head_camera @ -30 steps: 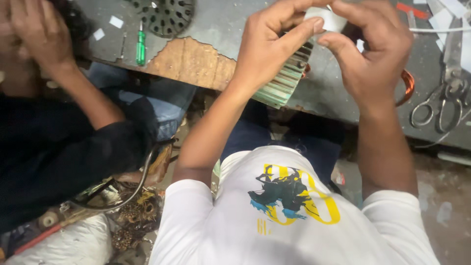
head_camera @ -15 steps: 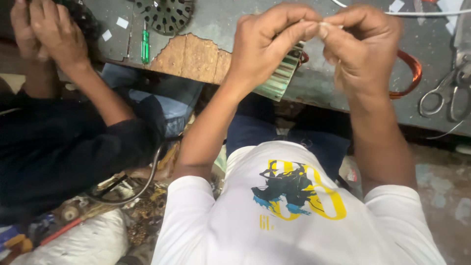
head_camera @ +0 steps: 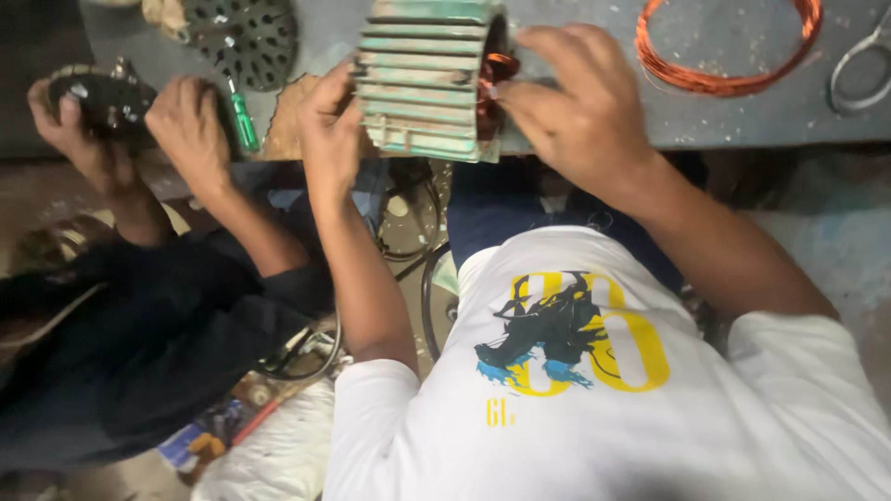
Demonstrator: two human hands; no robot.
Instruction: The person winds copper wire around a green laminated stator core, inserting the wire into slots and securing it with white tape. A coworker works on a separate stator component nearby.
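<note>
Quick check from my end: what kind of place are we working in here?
Most likely a small motor repair or rewinding workshop. The left hand steadies a green finned motor housing with copper windings inside, a coil of copper wire lies on the grey bench, and a green screwdriver sits nearby.

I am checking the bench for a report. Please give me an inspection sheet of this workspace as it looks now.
Surface: grey worktable, worn, with a chipped brown patch at its near edge.
Job's things: green finned motor housing lying on its side, copper winding showing at its open end.
Clutter: copper wire coil, scissors, green screwdriver, round perforated plate.
Grippers: left hand against the housing's fins; right hand at the open end, fingers by the winding.
Cables: dark cables below the table edge.
Surroundings: a co-worker's hands holding a dark round part.
</note>
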